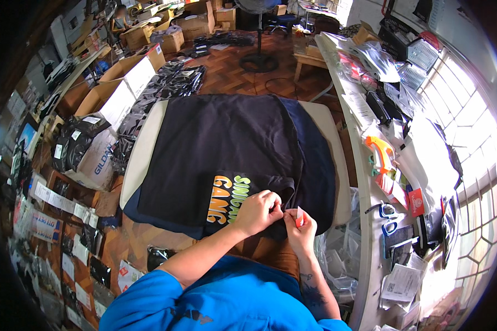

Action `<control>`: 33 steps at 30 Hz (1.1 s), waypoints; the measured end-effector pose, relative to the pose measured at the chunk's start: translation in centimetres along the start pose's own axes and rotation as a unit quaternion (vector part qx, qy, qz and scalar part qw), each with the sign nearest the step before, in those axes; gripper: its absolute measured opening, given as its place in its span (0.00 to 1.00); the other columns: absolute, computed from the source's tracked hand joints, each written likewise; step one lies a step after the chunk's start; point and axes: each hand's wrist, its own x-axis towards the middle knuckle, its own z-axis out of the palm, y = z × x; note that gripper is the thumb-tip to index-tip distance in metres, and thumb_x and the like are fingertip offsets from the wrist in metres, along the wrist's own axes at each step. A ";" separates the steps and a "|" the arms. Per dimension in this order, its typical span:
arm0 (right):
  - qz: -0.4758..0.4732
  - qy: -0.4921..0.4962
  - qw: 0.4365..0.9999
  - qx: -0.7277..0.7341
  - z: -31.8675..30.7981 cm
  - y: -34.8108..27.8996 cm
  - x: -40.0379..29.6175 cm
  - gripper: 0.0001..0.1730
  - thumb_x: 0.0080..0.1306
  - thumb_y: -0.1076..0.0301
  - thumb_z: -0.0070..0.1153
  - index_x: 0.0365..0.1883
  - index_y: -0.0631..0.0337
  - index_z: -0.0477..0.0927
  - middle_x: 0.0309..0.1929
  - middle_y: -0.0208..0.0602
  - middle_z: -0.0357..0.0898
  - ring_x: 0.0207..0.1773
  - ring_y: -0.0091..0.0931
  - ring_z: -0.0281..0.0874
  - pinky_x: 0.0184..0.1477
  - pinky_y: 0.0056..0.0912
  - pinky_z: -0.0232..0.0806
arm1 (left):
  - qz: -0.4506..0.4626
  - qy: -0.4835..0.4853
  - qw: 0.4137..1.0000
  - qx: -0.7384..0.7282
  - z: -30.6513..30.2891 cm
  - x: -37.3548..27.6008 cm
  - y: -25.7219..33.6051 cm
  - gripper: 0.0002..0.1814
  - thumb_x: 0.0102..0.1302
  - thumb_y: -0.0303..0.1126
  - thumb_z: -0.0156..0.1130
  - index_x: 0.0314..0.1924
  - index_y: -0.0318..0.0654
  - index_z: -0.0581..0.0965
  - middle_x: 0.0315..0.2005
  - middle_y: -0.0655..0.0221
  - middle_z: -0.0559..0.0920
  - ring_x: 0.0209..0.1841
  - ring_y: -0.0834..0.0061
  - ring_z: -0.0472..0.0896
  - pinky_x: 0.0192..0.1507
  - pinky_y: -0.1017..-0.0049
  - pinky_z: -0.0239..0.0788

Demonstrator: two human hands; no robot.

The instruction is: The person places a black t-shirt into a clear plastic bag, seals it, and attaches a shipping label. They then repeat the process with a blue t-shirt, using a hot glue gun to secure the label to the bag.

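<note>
A black garment with orange and green printed lettering [221, 198] lies on darker cloth over a padded board [340, 173]. Above its near right corner, my left hand [259, 212] has its thumb and index finger pinched together; whether something thin is between them is too small to tell. Close beside it, almost touching, my right hand [301, 227] holds a small red and white tag [300, 217] between its fingers. The tag is partly covered by the fingers.
On the long table [358, 231] at the right lie an orange tagging gun [381, 154], blue-handled scissors [389, 219], red tags and papers. Open cardboard boxes [120, 97] and bagged garments stand at the left. A pedestal fan [259, 62] stands ahead. A person [120, 22] is far back left.
</note>
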 end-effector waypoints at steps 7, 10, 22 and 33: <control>0.082 0.027 0.993 0.074 -0.6 -0.2 0.2 0.03 0.66 0.72 0.63 0.34 0.62 0.83 0.23 0.20 0.76 0.23 0.10 0.67 0.26 0.14 0.60 | -0.046 0.005 0.992 -0.114 -0.5 0.2 -0.1 0.05 0.60 0.28 0.63 0.34 0.35 0.80 0.27 0.65 0.80 0.26 0.73 0.79 0.28 0.75 0.69; 0.110 0.019 0.989 0.096 -0.9 -0.5 0.3 0.04 0.65 0.70 0.64 0.35 0.62 0.83 0.23 0.20 0.76 0.23 0.11 0.68 0.25 0.15 0.61 | -0.039 -0.019 0.993 -0.107 -1.1 0.3 0.5 0.10 0.60 0.34 0.68 0.36 0.36 0.81 0.27 0.66 0.80 0.27 0.75 0.78 0.29 0.75 0.69; 0.105 0.028 0.987 0.119 -1.0 -0.7 0.5 0.04 0.64 0.72 0.65 0.34 0.63 0.82 0.25 0.21 0.77 0.27 0.11 0.69 0.31 0.14 0.63 | -0.036 0.059 0.991 -0.117 -0.1 0.7 0.2 0.05 0.65 0.29 0.66 0.32 0.37 0.83 0.25 0.70 0.80 0.23 0.81 0.76 0.27 0.79 0.67; 0.125 0.011 0.989 -0.074 -3.4 -1.9 2.7 0.20 0.58 0.53 0.72 0.33 0.63 0.84 0.28 0.26 0.81 0.34 0.18 0.77 0.40 0.24 0.68 | -0.070 0.024 0.992 -0.104 0.9 2.0 0.5 0.07 0.63 0.34 0.66 0.32 0.38 0.81 0.26 0.66 0.82 0.26 0.71 0.81 0.31 0.72 0.71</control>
